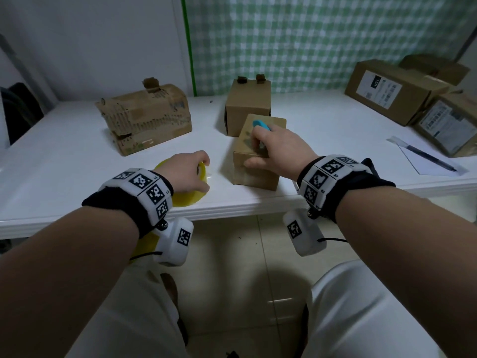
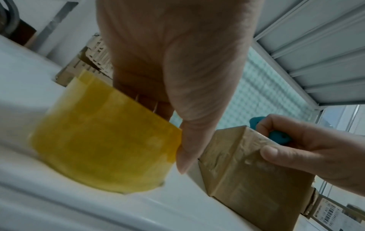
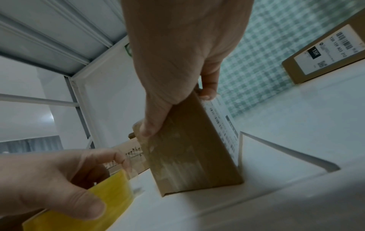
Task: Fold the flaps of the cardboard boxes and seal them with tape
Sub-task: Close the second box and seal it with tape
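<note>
A small brown cardboard box (image 1: pixel 258 167) stands near the table's front edge, its flaps down and shiny tape over its top corner (image 2: pixel 239 150). My right hand (image 1: pixel 254 151) rests on top of it, fingers curled round a small blue tool (image 1: pixel 262 125), thumb pressed on the near face (image 3: pixel 152 125). Left of the box, my left hand (image 1: pixel 204 174) grips a yellow tape roll (image 1: pixel 184 196) that sits on the table. In the left wrist view the thumb lies along the roll's (image 2: pixel 106 148) edge. No tape strip shows between roll and box.
A battered, torn box (image 1: pixel 147 117) lies at the back left, and another small box (image 1: pixel 247 109) stands just behind the held one. Labelled boxes (image 1: pixel 392 91) are stacked at the right, with a pen on paper (image 1: pixel 426 156) in front. The white table's edge (image 1: pixel 232 206) runs below my wrists.
</note>
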`<state>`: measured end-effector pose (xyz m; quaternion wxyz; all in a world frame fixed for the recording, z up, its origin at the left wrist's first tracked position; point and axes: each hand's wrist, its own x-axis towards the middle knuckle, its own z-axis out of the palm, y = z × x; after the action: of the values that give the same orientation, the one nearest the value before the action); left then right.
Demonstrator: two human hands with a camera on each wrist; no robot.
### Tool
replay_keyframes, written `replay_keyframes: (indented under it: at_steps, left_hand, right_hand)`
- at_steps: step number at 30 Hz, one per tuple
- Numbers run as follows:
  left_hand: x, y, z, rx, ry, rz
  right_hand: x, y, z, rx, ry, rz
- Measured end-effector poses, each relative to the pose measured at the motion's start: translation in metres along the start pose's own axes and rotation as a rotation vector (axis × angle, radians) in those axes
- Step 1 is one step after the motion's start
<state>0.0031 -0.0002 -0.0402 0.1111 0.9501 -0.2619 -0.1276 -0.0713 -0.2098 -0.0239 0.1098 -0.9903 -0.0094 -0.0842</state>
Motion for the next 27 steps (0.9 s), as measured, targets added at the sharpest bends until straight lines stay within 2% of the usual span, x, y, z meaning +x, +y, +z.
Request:
replay_keyframes:
  at_steps: [6,9,11,13,16,20,27]
  left_hand:
    - [-0.001,0.006,-0.009,0.094,-0.099,0.02]
    - [-0.001,0.011,-0.018,0.134,0.008,0.01]
    - [0.002,0.019,-0.023,0.051,0.1,0.048]
    - [0.005,0.031,-0.023,-0.077,0.123,0.109]
    - [0.009,0.051,-0.015,-0.157,0.132,0.16]
    - [0.017,0.066,0.001,-0.151,0.214,0.168]
    - [0.021,0.065,0.011,-0.224,0.256,0.143]
  right_hand:
    - [-0.001,0.003,-0.003,0.01,-0.031,-0.026]
    - [-0.004,0.009,-0.008,0.142,0.055,0.02]
    - [-0.007,0.016,-0.009,0.235,0.194,0.079]
    - [-0.012,0.021,-0.008,0.273,0.258,0.18]
    - [-0.017,0.027,-0.001,0.333,0.178,0.331]
    - [-0.024,0.027,0.0,0.609,0.03,0.53]
    - [-0.028,0.03,-0.005,0.82,-0.073,0.606]
